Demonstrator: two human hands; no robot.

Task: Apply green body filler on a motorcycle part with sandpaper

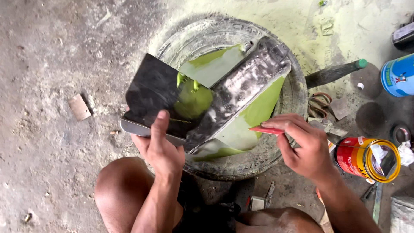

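Left hand [160,149] clamps a dark board [153,97], steadying green putty [192,100]; at three o'clock, right hand [304,144] pinches a red scraper [264,129] over the panel [243,88].

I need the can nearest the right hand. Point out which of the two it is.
The open red and yellow metal can, just beside the right hand. The blue can stands farther off.

- The left hand [158,149] is raised in front of the body, thumb stretched upward, fingers closed in a grip, forearm rising from below.
- The right hand [302,144] reaches in from the right, palm down, fingers pinched together and pointing left.
- Both knees are bent, bare.
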